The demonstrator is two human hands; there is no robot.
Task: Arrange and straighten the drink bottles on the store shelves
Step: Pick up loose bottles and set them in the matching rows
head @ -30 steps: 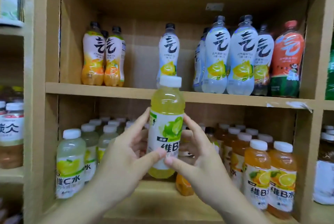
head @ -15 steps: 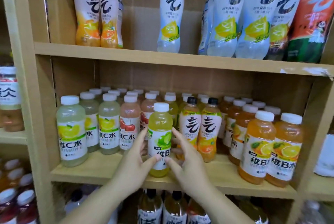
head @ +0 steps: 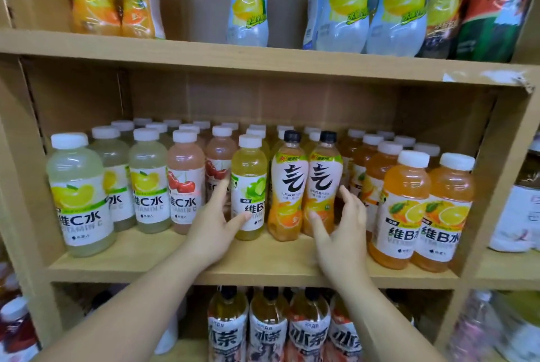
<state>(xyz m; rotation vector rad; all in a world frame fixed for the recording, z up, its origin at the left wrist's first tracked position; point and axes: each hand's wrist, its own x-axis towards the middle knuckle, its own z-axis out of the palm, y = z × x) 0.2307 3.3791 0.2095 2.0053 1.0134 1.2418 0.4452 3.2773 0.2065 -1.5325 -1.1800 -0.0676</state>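
A yellow-green lime drink bottle [head: 249, 186] with a white cap stands upright on the middle shelf [head: 263, 262], in the front row. My left hand [head: 213, 224] holds it, thumb on the front of the label and fingers up its left side. Just right of it stand two orange bottles with black caps [head: 306, 183]. My right hand [head: 342, 233] is spread beside the right one, thumb tip on its lower front and fingers near its right side, not closed round it.
Pale yellow and pink white-capped bottles [head: 146, 180] fill the shelf's left, orange white-capped bottles [head: 423, 209] its right. Tall bottles [head: 248, 2] stand on the upper shelf, tea bottles [head: 268, 329] on the one below. Wooden side panels [head: 17, 186] close the bay.
The lime bottle went from in front of the upper shelf down onto the middle shelf, left of the black-capped pair. My right hand left it and moved right to the black-capped bottle.
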